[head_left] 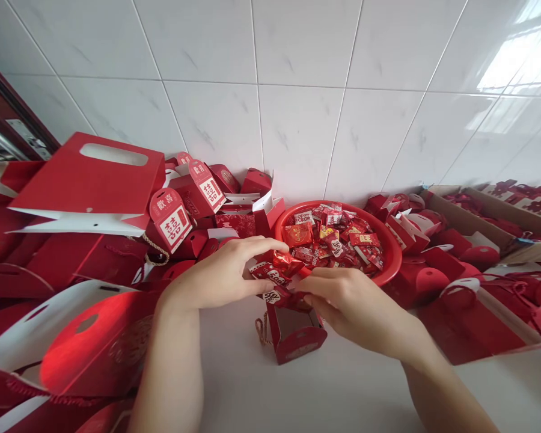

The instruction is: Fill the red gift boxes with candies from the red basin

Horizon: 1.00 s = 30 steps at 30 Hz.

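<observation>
My left hand (234, 264) is closed around several red-wrapped candies (275, 273), thumb below and fingers above. Just to its right, my right hand (342, 294) has its fingers pinched together at the edge of these wrappers; what lies between its fingertips is hidden. Under both hands a small red gift box (300, 346) stands open on the white tabletop, with a twisted cord handle (262, 331) hanging at its left side. Behind the hands is a round red plastic basket (394, 255) heaped with wrapped candies (336, 237).
Red gift boxes (103, 343) crowd the left side, with a larger red bag (90, 180) lying on them. More red boxes (482, 319) lie at the right, beside cardboard cartons (460, 216). A tiled wall (297, 132) rises behind.
</observation>
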### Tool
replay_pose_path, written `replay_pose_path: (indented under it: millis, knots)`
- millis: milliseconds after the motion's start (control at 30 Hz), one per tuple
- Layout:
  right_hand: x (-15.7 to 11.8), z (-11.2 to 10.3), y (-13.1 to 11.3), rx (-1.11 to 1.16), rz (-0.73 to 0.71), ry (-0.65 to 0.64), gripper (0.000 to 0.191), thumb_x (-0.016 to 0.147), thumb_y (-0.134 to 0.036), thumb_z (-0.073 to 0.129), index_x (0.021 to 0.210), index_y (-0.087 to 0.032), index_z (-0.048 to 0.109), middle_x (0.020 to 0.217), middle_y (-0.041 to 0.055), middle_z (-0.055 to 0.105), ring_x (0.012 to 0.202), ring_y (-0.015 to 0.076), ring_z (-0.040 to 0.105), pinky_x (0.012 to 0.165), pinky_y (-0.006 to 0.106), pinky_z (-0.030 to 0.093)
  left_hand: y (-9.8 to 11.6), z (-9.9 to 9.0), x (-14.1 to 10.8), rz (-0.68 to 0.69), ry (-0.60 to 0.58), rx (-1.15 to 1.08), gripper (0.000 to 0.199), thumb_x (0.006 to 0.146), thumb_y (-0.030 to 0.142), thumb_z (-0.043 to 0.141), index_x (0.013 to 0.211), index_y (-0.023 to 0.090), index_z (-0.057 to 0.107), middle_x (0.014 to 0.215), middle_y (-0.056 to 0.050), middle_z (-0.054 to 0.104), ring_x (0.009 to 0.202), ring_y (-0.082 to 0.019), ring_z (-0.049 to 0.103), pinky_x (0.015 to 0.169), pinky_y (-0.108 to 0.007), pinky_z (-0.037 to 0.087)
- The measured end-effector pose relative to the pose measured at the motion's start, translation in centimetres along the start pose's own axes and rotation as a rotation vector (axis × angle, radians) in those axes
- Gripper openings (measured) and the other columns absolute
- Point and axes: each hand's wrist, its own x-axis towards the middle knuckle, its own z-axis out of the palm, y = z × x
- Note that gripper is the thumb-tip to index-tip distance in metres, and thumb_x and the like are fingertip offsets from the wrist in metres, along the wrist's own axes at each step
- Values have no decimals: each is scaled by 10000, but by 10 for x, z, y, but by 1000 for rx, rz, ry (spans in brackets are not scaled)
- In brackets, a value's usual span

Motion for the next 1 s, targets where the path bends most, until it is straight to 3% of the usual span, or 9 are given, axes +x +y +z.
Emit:
replay_pose_path:
  millis: [133, 300, 467, 600, 700, 867, 1000]
  knots:
    - [3, 8, -5, -71, -90, -149, 229, 881, -11, 550, 771, -179, 660, 732, 5, 644, 582, 108, 470, 518, 260, 247, 1, -2, -4, 39, -21, 189, 517, 651, 190, 829, 1149, 322, 783, 1195, -47, 754, 1050, -312, 710, 742, -284, 597]
    - [5, 8, -1, -174, 41, -251, 222, 901, -39, 539, 779, -186, 652, 673, -9, 640, 521, 108, 432, 499, 275, 195, -2, -9, -10, 33, -12, 300, 535, 678, 211, 806, 1197, 329, 760, 1174, -41, 758, 947, -288, 731, 712, -280, 578]
    - [5, 2, 6, -59, 220, -114, 93, 940, -258, 621, 891, -204, 678, 717, 0, 682, 567, 129, 533, 528, 254, 247, -1, -8, -8, 28, 1, 236, 531, 628, 175, 848, 1138, 311, 783, 1137, -39, 767, 978, -287, 718, 743, -274, 566]
    - [11, 4, 8, 132, 300, -35, 258, 900, -410, 693, 760, -202, 633, 653, -27, 643, 529, 106, 480, 512, 237, 273, 0, 3, 0, 96, 65, 167, 497, 634, 211, 869, 1117, 281, 779, 1101, -51, 766, 1002, -291, 712, 745, -285, 573]
    - [15, 7, 9, 253, 333, 2, 318, 886, -379, 702, 658, -192, 584, 609, -36, 599, 528, 98, 449, 507, 232, 296, 0, 7, 3, 100, -10, 211, 470, 709, 258, 827, 1170, 280, 737, 1154, -45, 745, 984, -268, 710, 738, -299, 589]
    - [12, 1, 14, 509, 320, -34, 252, 861, -288, 684, 660, -181, 577, 663, -17, 642, 610, 112, 543, 555, 224, 385, -1, 0, 1, 35, -156, 190, 422, 836, 342, 732, 1241, 254, 653, 1235, -53, 701, 1005, -225, 698, 802, -320, 604]
    - [9, -1, 16, 508, 291, -32, 262, 785, -184, 696, 630, -194, 485, 619, -57, 528, 582, 87, 450, 522, 211, 346, -3, -5, 1, 8, -185, 164, 350, 907, 336, 641, 1241, 232, 636, 1205, -53, 701, 975, -203, 700, 803, -309, 596]
